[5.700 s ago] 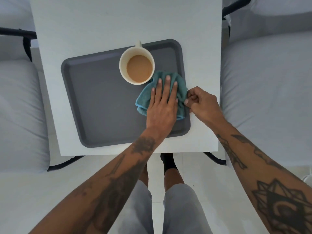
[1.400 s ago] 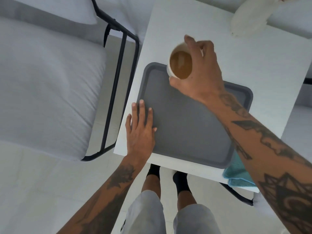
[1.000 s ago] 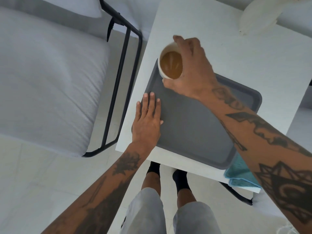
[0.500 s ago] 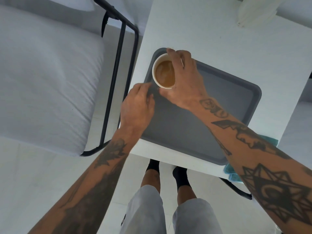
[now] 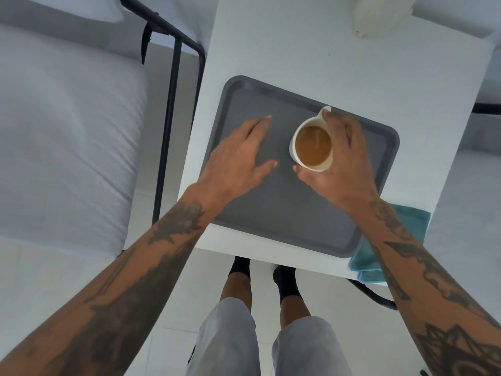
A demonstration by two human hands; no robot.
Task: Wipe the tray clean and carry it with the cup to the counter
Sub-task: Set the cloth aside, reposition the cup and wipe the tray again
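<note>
On the grey tray (image 5: 284, 213), right hand (image 5: 341, 169) clasps the cup (image 5: 311, 147); left hand (image 5: 238, 161) hovers spread.

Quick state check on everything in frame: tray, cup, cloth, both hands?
Tray: flat on the table, surface looks clean.
Cup: upright over the tray, nearly full of brown drink.
Cloth: crumpled at the table's near corner.
Right hand: wrapped around the cup.
Left hand: open, empty, over the tray.

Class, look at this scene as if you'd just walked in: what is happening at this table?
A person stands at a white table with a grey tray on it. The right hand grips a white cup of brown drink over the middle of the tray. The left hand hovers open above the tray. A teal cloth lies at the table's near right corner, partly under the tray.
</note>
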